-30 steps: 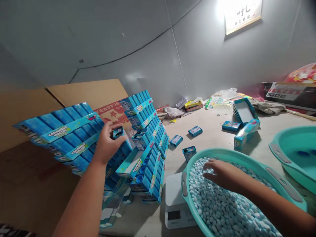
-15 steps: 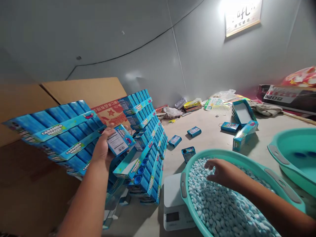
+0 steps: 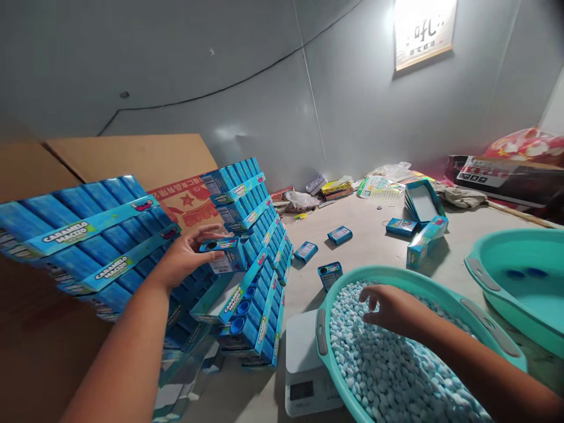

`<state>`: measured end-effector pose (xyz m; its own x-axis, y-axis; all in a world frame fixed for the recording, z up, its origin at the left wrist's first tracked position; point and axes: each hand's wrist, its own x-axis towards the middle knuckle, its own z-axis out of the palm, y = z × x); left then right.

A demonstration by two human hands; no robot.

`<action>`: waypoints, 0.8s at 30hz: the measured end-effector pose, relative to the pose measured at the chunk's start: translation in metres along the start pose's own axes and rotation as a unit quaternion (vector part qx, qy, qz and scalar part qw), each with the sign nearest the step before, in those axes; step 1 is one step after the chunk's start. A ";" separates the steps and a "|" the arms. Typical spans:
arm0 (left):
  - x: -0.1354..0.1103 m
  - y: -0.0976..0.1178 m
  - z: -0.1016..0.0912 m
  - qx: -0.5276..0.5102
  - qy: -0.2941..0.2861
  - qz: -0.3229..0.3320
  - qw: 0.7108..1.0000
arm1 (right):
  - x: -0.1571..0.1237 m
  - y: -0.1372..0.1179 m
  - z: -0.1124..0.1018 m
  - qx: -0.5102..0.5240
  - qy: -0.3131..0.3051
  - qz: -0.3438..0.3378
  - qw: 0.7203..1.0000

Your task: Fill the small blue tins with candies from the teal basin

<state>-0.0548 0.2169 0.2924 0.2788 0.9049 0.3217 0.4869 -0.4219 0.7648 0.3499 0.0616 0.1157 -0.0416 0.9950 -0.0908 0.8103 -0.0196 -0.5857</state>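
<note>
My left hand [image 3: 183,255] grips a small blue candy box [image 3: 227,258] between thumb and fingers, with a dark round spot on its top. It is right at a partly filled display tray [image 3: 218,302] labelled "Caramelo Macizo", next to other boxes in it. Whether the box touches the tray bottom I cannot tell. My right hand [image 3: 388,308] rests over pale blue and white candies [image 3: 379,364] in a turquoise basin [image 3: 323,332]. Its fingers are curved, with a gap to the thumb, and nothing shows between them.
Stacked trays of blue boxes [image 3: 88,223] rise at the left before a cardboard carton [image 3: 132,150]. A white scale [image 3: 302,346] sits beside the basin. Several loose boxes [image 3: 339,235] lie behind it. A second turquoise basin [image 3: 520,241] is at the right.
My left hand has turned the box from label-forward to top-up and moved it to the tray, next to the other boxes. My right hand stays over the candies. The view has shifted slightly.
</note>
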 end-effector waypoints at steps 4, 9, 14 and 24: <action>0.004 -0.021 -0.001 -0.038 0.024 -0.013 0.999 | -0.001 0.000 0.001 -0.002 0.000 -0.006 1.000; 0.003 -0.036 0.001 -0.033 -0.011 -0.019 0.999 | -0.001 0.001 0.001 0.002 0.000 -0.005 1.000; -0.006 -0.042 0.012 0.064 -0.012 0.014 0.998 | -0.003 -0.003 -0.003 0.010 -0.006 0.008 1.000; -0.036 -0.058 0.020 0.278 -0.079 -0.151 0.945 | -0.006 -0.009 -0.006 0.000 -0.002 0.006 1.000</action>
<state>-0.0762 0.2071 0.2252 0.1567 0.9875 0.0150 0.9114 -0.1505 0.3830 0.3466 0.0562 0.1268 -0.0347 0.9943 -0.1010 0.8106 -0.0311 -0.5848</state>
